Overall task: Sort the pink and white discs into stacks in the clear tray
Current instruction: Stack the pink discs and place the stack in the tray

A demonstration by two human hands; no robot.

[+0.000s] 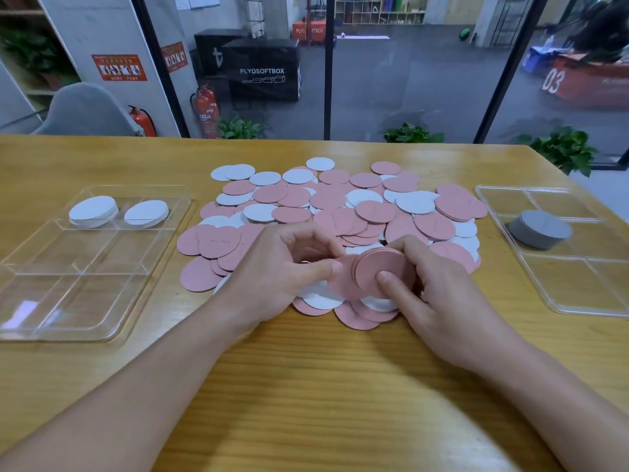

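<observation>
I am gripping a thin stack of round pink discs [381, 272] in my right hand [439, 294] above the worktop's middle pile, my left hand [286, 264] pinching another on, squaring them for the clear plastic tray [41, 301].

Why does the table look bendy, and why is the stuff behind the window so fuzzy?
In the head view, the wide lens curves the yellow wooden table's far edge; the room behind the glass is blurred, while the pile of pink and white round discs looks sharp; the clear plastic tray on the left shows pale glare.
</observation>
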